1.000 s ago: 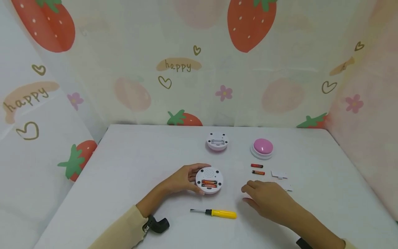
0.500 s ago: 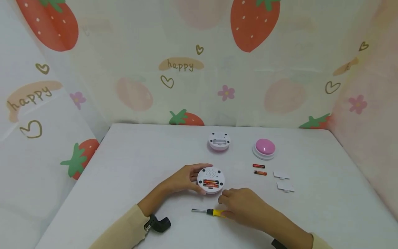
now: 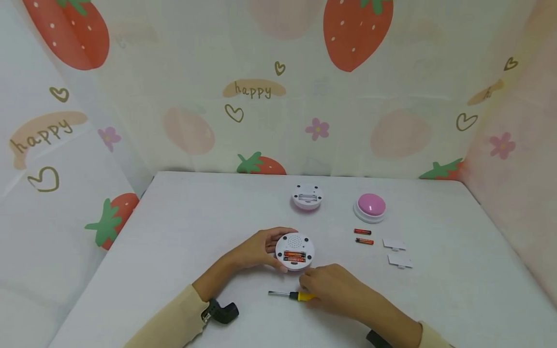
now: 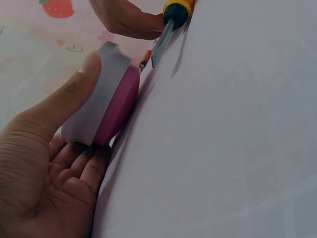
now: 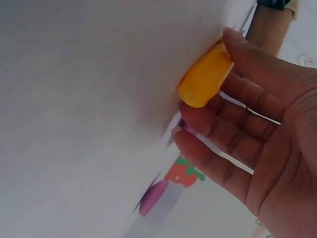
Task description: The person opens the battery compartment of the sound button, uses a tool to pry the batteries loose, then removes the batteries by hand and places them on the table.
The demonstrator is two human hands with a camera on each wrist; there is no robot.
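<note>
My left hand [image 3: 256, 250] grips the rim of a round white push button [image 3: 294, 242], turned underside up with its speaker holes showing. Two red-and-orange batteries [image 3: 294, 257] sit in its uncovered battery compartment. The left wrist view shows the thumb on the white base and the button's pink dome [image 4: 119, 106] facing the table. Just to the right, my right hand [image 3: 337, 290] pinches the yellow handle of a screwdriver [image 3: 304, 296]. Thumb and fingers lie on either side of the handle [image 5: 205, 79] in the right wrist view, while the metal tip points left.
Farther back lies another upturned button [image 3: 307, 197] with a bare battery compartment. A pink-domed button [image 3: 371, 207] stands upright to its right. Before that one lie two loose batteries [image 3: 364, 241] and two white battery covers [image 3: 400, 261]. A strawberry-print curtain [image 3: 191, 130] encloses the table.
My right hand has moved left from beside the battery covers to the screwdriver and taken hold of its handle. The left hand keeps the button in place.
</note>
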